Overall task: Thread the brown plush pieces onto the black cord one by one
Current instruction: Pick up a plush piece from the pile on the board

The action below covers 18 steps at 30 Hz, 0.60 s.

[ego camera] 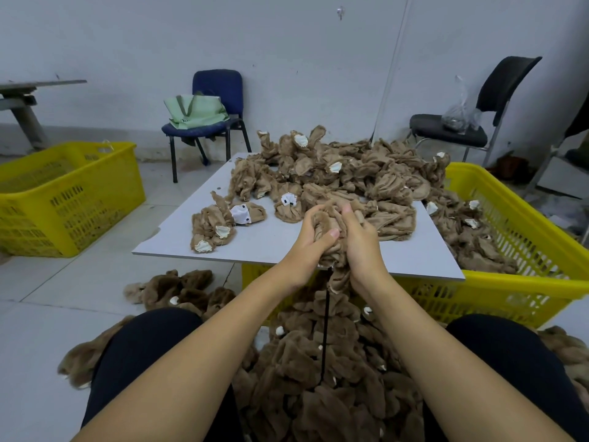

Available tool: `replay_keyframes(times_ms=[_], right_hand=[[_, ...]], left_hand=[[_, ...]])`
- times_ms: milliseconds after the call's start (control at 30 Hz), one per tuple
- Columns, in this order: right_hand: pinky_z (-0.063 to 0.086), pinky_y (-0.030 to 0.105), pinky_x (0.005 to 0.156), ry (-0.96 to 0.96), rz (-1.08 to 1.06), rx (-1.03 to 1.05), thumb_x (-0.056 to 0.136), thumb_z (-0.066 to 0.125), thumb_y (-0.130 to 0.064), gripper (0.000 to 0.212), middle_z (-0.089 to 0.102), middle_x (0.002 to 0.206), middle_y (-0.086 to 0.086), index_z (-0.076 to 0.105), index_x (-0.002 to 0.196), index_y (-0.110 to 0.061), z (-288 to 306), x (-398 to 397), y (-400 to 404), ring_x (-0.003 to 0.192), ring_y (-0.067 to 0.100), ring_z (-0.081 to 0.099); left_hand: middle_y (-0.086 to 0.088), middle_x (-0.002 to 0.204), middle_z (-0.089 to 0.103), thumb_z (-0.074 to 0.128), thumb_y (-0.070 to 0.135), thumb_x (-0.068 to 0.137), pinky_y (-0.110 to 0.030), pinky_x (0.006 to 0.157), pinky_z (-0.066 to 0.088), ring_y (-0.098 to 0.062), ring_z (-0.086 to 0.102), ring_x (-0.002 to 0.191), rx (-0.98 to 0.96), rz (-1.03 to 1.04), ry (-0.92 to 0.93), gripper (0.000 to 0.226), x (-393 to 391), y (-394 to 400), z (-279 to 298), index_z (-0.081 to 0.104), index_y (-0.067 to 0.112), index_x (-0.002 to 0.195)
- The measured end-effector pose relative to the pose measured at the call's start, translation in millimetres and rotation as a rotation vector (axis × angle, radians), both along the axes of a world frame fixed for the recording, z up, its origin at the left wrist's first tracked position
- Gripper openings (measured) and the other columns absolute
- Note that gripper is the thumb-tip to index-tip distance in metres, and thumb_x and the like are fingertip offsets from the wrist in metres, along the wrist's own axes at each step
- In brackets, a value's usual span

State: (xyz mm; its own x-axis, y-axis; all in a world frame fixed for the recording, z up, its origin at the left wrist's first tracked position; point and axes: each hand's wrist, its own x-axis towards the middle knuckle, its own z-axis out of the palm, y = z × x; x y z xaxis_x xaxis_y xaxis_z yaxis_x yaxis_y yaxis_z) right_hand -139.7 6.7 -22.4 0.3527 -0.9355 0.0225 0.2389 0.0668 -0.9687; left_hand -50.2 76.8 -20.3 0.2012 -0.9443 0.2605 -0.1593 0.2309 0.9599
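Grey board (178, 237) across a yellow crate (522, 260); second yellow crate (63, 199) on the left; two chairs at the wall. Left hand (314, 234) and right hand (358, 237) both clutch one brown plush piece (328, 226) at the board's near edge. One black cord (325, 330) hangs below into a large threaded mass (318, 378). Unthreaded pile (344, 173): too many to count. Judged roughly halfway.

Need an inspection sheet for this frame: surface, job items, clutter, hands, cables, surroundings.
Surface: grey board resting on a yellow crate.
Job items: plush heap on the board; threaded plush hanging down the black cord.
Clutter: loose plush on the floor.
Hands: left hand and right hand both grip one plush piece.
Cables: nothing seen besides the cord.
Surroundings: second crate, blue chair with green bag, black chair.
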Motion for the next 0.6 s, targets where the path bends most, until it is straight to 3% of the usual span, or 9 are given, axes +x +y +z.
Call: replay_keyframes(times_ms=[167,233,300,367,433,500,567,600], right_hand=[[0.058,0.028,0.074,0.001,-0.057,-0.034,0.107,0.048,-0.037,0.032,0.079,0.093,0.0,0.074,0.101,-0.02,-2,0,4,0.09,0.015,0.076],[0.056,0.024,0.073,0.005,-0.075,-0.025,0.108,0.047,-0.032,0.029,0.078,0.095,0.003,0.072,0.104,-0.016,-5,4,7,0.094,0.016,0.074],[0.057,0.028,0.082,0.019,-0.082,-0.006,0.108,0.045,-0.024,0.029,0.073,0.109,0.011,0.065,0.119,-0.006,-9,7,12,0.106,0.02,0.07],[0.056,0.022,0.081,0.02,-0.088,-0.012,0.106,0.042,-0.015,0.025,0.069,0.112,0.008,0.062,0.119,-0.008,-10,8,16,0.107,0.021,0.066],[0.056,0.018,0.077,0.02,-0.08,-0.04,0.103,0.039,-0.008,0.028,0.068,0.114,0.007,0.063,0.117,-0.012,-8,8,18,0.106,0.02,0.064],[0.054,0.035,0.1,0.055,-0.055,-0.039,0.101,0.039,-0.008,0.038,0.059,0.135,0.015,0.054,0.136,-0.007,-5,7,17,0.123,0.027,0.058],[0.043,0.052,0.109,0.189,-0.114,-0.108,0.098,0.042,-0.009,0.036,0.05,0.137,0.016,0.051,0.133,-0.009,-4,5,13,0.129,0.032,0.048],[0.039,0.053,0.109,0.259,-0.153,-0.158,0.096,0.044,-0.01,0.033,0.045,0.132,0.009,0.053,0.128,-0.016,-2,3,12,0.126,0.026,0.043]], left_hand=[[0.001,0.108,0.049,0.042,0.018,0.108,-0.009,0.071,0.047,0.005,0.061,0.082,0.039,0.047,-0.058,0.024,1,-1,-7,0.039,0.036,0.122],[0.003,0.099,0.042,0.044,0.016,0.107,-0.015,0.073,0.045,-0.006,0.055,0.086,0.054,0.111,-0.078,0.023,3,-4,-2,0.043,0.037,0.115],[0.002,0.097,0.04,0.047,0.01,0.104,-0.018,0.076,0.044,-0.012,0.052,0.09,0.085,0.175,-0.113,0.022,6,-5,7,0.048,0.033,0.102],[-0.001,0.086,0.048,0.045,0.002,0.101,-0.013,0.061,0.044,-0.003,0.055,0.069,0.097,0.138,-0.079,0.018,9,-4,13,0.05,0.019,0.098],[0.012,0.068,0.057,0.045,-0.003,0.098,-0.01,0.053,0.042,0.005,0.053,0.055,0.085,0.116,-0.081,0.019,11,1,17,0.052,0.015,0.099],[0.024,0.059,0.057,0.046,-0.007,0.095,-0.01,0.053,0.042,0.007,0.053,0.054,0.049,0.115,-0.113,0.026,10,7,19,0.055,0.017,0.099],[0.019,0.075,0.063,0.049,-0.008,0.093,-0.011,0.06,0.045,0.005,0.057,0.066,-0.001,0.138,-0.152,0.026,7,10,21,0.058,0.014,0.103],[0.009,0.088,0.065,0.051,-0.008,0.093,-0.013,0.066,0.047,0.001,0.059,0.075,-0.022,0.152,-0.169,0.025,5,11,21,0.059,0.011,0.107]])
